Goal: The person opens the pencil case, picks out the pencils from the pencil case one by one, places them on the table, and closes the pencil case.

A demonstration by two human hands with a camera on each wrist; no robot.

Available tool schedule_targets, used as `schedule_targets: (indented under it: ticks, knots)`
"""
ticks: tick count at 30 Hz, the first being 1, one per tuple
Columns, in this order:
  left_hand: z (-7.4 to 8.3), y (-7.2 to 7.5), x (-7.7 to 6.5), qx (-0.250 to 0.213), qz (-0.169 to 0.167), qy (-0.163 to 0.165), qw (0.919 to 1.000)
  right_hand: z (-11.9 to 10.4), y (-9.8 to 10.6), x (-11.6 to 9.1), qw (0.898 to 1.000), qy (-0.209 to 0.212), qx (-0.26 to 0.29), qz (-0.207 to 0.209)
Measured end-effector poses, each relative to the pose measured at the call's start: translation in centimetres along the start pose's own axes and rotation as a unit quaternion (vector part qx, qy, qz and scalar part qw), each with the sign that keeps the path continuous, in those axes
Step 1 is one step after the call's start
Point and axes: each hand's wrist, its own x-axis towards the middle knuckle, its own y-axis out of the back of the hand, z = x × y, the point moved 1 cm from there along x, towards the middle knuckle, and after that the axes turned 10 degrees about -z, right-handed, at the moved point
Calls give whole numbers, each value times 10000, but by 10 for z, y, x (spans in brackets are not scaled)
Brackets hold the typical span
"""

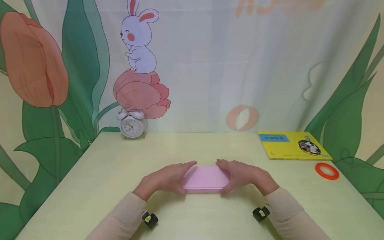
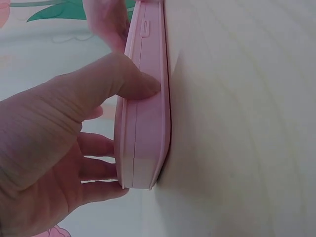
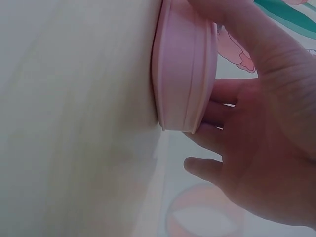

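Observation:
A flat pink case (image 1: 206, 178) with rounded corners lies on the pale table in front of me, its lid down. My left hand (image 1: 169, 177) grips its left end, and my right hand (image 1: 244, 174) grips the right end. In the left wrist view the thumb (image 2: 140, 86) presses the case's front side, below a small latch (image 2: 145, 28), while the other fingers reach around the far side. The right wrist view has the right hand (image 3: 269, 113) around the opposite end, with one finger standing off the case. A seam runs along the case's side.
A white twin-bell alarm clock (image 1: 132, 126) stands at the back left of the table (image 1: 75, 200). Toward the back right lies a yellow book (image 1: 288, 150), with an orange ring-shaped roll (image 1: 327, 177) in front of it. Behind the table hangs a printed curtain (image 1: 192, 66).

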Motion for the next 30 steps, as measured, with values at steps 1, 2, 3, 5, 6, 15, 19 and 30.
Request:
schedule_targets:
  ticks: [1,2,3,5,6,15,19,30]
  knots:
    - [0,1,0,-34,-19,38,10000,-1,1,-1,10000,6,-13,-4]
    - [0,1,1,-34,-28,69,10000,-2,1,-1,10000,-16,-47,-5]
    - [1,2,1,-26,-16,74,10000,-3,2,-1,10000,-49,-52,-9]
    - [1,3,1,14,11,69,10000,-5,3,-2,9999,-125,-106,0]
    - [0,4,1,51,32,48,10000,-5,4,-2,9998,-153,-145,14]
    - [2,6,0,67,25,-1,10000,-2,6,0,9993,-5,-246,291]
    - [2,7,3,83,56,-116,9999,0,6,-2,9992,97,-171,347]
    - [2,7,2,75,43,-102,9999,2,6,5,9989,385,-118,231]
